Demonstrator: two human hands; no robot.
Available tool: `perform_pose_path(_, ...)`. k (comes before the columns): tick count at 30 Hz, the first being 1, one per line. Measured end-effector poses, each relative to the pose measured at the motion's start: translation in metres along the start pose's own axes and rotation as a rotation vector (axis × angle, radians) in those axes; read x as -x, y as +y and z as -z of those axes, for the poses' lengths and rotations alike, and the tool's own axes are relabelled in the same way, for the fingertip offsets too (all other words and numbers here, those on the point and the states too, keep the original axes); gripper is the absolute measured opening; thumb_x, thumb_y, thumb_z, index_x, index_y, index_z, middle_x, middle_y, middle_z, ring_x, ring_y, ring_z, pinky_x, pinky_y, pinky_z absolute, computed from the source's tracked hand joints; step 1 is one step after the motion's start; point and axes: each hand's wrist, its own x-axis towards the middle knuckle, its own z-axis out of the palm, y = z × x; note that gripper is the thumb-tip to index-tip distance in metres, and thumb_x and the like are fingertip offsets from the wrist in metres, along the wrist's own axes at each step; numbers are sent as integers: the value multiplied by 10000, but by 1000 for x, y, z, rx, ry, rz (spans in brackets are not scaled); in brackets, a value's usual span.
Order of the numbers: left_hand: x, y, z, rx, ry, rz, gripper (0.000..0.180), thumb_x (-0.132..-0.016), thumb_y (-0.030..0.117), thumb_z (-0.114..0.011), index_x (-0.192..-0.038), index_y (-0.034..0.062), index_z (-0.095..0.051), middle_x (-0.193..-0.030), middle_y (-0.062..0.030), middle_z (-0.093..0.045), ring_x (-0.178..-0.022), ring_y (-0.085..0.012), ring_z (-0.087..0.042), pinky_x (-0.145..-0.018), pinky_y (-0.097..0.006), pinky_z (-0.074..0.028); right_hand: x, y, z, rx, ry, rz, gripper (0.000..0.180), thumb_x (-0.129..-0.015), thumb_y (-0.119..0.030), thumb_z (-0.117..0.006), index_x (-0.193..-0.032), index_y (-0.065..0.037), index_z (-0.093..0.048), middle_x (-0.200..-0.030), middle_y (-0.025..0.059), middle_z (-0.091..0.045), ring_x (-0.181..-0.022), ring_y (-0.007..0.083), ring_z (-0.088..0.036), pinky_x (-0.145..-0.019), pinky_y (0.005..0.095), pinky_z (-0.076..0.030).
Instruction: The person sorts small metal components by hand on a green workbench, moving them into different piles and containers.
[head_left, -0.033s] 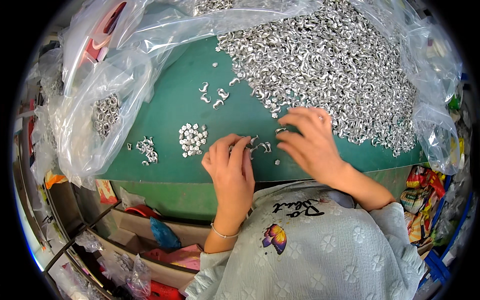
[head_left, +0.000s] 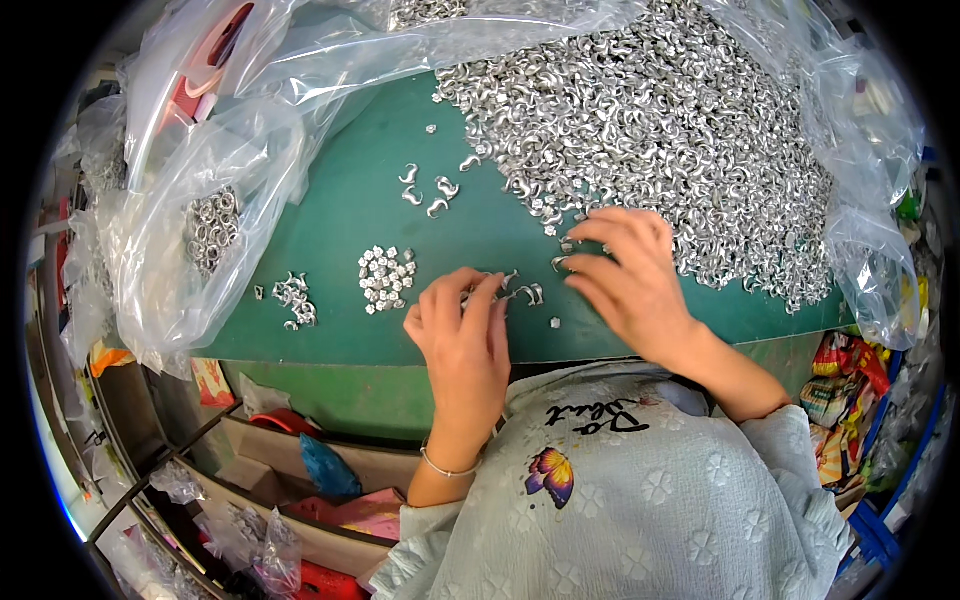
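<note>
My left hand [head_left: 460, 325] rests on the green table with its fingers curled down. Bits of silver metal show between the fingers, but how many they hold is hidden. Just right of its fingertips lie several curved silver metal pieces [head_left: 533, 294]. My right hand [head_left: 635, 285] hovers at the near edge of a big heap of similar silver pieces [head_left: 650, 120]. Its fingers are spread, and a curved silver piece [head_left: 560, 263] lies at the fingertips. One small flower-shaped silver bead [head_left: 555, 323] sits between the hands, toward me.
Left of my left hand is a cluster of small flower-shaped beads [head_left: 386, 279], with a smaller group of silver pieces [head_left: 294, 300] beyond. Several curved pieces [head_left: 438, 188] lie farther back. Clear plastic sheeting [head_left: 230, 130] edges the table, silver rings [head_left: 213, 230] under it.
My right hand has shifted slightly up and to the right, uncovering a small silver piece by its fingertips. The left hand has barely moved.
</note>
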Motion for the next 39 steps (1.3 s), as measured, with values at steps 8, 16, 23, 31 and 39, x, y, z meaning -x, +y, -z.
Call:
perform_pose_path(8,-6,7,-10,28,-62,-46,231,-752,8,-726,-962,58,-644,-1000,-58,-556,-939,-250,-515,-838,-383,-332,-5,11,-4,181,-60,-16,160,-757,-47,-689,-912,-65,-651,-1143,76,-556,-1138,275,-497,-946,464,-332)
perform_pose_path(16,-5,6,-9,42,-58,-50,211,-750,11,-728,-930,59,-630,-987,-62,-544,-946,-253,-512,-814,-379,-329,4,8,9,102,4,-77,179,-759,-33,-677,-925,-72,-621,-1091,58,-566,-1099,264,-512,-933,444,-330)
perform_pose_path(23,-6,8,-4,52,-113,-43,222,-739,18,-737,-924,62,-621,-1000,-67,-542,-960,-257,-510,-829,-376,-335,-15,-10,-12,-45,-59,3,174,-763,-41,-672,-926,-66,-618,-995,41,-555,-981,235,-518,-899,418,-325)
perform_pose_path(31,0,-4,9,144,32,12,189,-785,-36,-675,-928,59,-596,-933,-56,-606,-865,-240,-551,-779,-356,-358,-11,4,-2,-79,-111,-45,191,-760,-59,-698,-945,-84,-656,-1017,33,-566,-987,232,-505,-876,398,-337)
perform_pose_path(39,2,2,8,152,27,12,239,-786,-46,-671,-1003,47,-635,-915,-66,-603,-843,-239,-562,-780,-343,-372,-10,3,2,60,-82,-35,160,-762,-62,-701,-902,-83,-627,-1008,30,-576,-956,225,-520,-869,395,-346)
